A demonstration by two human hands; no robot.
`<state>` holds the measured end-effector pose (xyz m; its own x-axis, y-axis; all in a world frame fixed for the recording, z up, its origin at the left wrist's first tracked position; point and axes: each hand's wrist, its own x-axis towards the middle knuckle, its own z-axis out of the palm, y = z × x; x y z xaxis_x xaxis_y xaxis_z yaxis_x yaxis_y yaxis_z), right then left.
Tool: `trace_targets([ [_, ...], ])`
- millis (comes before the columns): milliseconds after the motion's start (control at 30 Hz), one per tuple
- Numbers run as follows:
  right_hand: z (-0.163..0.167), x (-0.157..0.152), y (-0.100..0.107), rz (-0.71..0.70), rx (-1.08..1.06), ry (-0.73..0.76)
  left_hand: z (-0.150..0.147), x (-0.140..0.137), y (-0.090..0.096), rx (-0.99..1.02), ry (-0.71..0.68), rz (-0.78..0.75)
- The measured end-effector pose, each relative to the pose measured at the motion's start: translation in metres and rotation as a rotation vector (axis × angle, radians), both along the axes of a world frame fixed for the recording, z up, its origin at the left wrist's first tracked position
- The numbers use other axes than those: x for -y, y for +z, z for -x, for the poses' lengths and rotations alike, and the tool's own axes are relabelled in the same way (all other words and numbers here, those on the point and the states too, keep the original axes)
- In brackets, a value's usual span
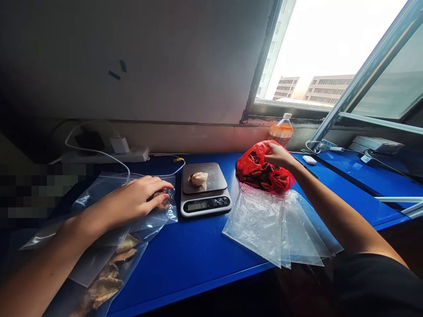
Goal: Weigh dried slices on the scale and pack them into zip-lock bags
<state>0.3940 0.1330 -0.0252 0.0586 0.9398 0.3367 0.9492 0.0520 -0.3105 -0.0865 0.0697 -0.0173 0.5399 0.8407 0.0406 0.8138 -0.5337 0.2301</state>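
Note:
My left hand (142, 196) lies over clear zip bags (139, 229), its fingers apart and lightly curved above brownish pieces inside one of them. Dried tan slices (105, 286) show through another bag nearer to me. My right hand (277, 154) is closed on the upper edge of a red plastic bag (244, 169), which holds dark dried pieces (264, 176). Between my hands stands a digital scale (206, 207); its display seems to read 6.4. One pale dried piece (198, 178) rests on the scale's metal plate.
Flat clear bags (261, 224) lie fanned out below the red bag, over the front edge of the blue table (185, 259). A bottle of orange drink (281, 130) stands behind. At the back left is a power strip (139, 155) with a white cable. A white case (309, 160) lies right.

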Motion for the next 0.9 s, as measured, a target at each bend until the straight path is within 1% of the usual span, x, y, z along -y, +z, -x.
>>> trace_targets([
  [100,0.007,0.015,-0.003,-0.01,-0.205,0.065,0.0,-0.001,-0.001,0.001,-0.002,-0.006],
  [167,0.012,0.026,-0.001,-0.061,-0.383,0.117,0.001,-0.002,-0.003,0.011,-0.016,-0.01],
  [233,0.017,0.037,0.004,-0.101,-0.517,0.176,0.003,-0.005,-0.006,0.03,-0.029,-0.023],
  [333,0.022,0.053,0.012,-0.124,-0.67,0.234,0.007,-0.009,-0.011,0.066,-0.028,-0.048],
  [433,0.03,0.068,0.018,-0.122,-0.803,0.224,0.01,-0.012,-0.014,0.086,-0.019,-0.046],
  [500,0.038,0.076,0.021,-0.114,-0.865,0.252,0.01,-0.013,-0.014,0.084,-0.008,-0.029],
  [633,0.064,0.085,0.027,-0.075,-0.916,0.388,0.007,-0.01,-0.01,0.072,-0.001,-0.018],
  [733,0.083,0.084,0.033,-0.059,-0.835,0.463,0.003,-0.006,-0.006,0.048,0.004,-0.015],
  [800,0.089,0.079,0.037,-0.114,-0.742,0.442,0.002,-0.004,-0.005,0.036,0.009,-0.015],
  [900,0.087,0.07,0.044,-0.225,-0.678,0.345,0.002,-0.002,-0.004,0.042,-0.007,-0.026],
])
